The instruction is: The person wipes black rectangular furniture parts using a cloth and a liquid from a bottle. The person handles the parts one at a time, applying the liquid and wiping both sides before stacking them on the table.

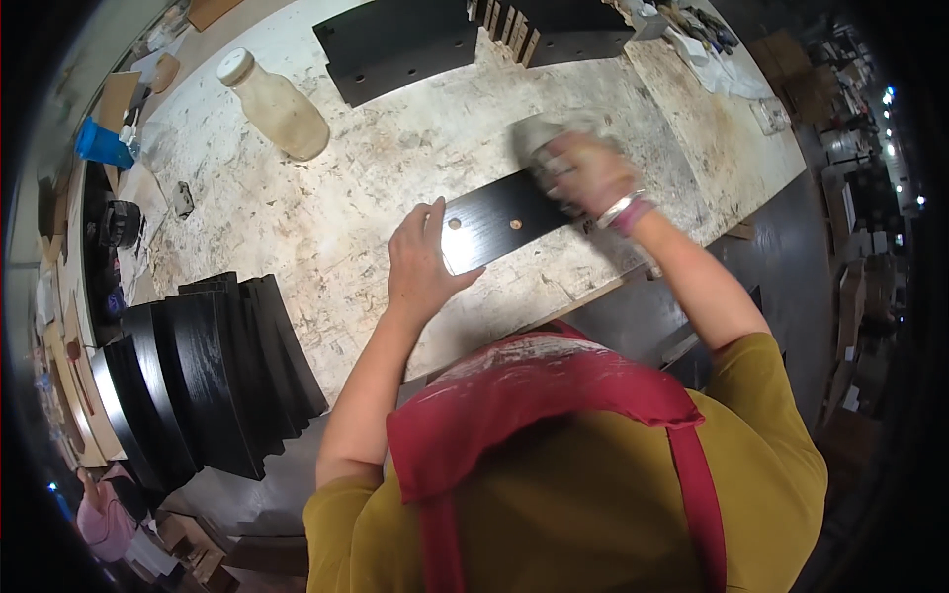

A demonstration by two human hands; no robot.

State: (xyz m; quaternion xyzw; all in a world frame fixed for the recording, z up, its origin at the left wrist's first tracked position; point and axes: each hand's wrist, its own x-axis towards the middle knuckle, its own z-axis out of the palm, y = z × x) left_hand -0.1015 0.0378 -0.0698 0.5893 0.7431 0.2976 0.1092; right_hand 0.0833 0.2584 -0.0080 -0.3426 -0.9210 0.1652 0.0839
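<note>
A glossy black wooden board (486,208) with round holes lies on the stained worktable in front of me. My left hand (423,259) grips its left end, the thumb at the near corner and the fingers along the end and far corner. Over the board's right end is my right hand (591,180), smeared by motion and closed on a crumpled greyish cloth (537,135). Cloth and hand cover that end of the board. A bracelet and a pinkish band circle my right wrist.
Several black boards (213,371) stand stacked at the near left. More black panels (400,54) lie along the far side. A cloudy bottle with a white cap (282,114) and a blue cup (103,144) are at the left. Another person (107,514) is at the lower left.
</note>
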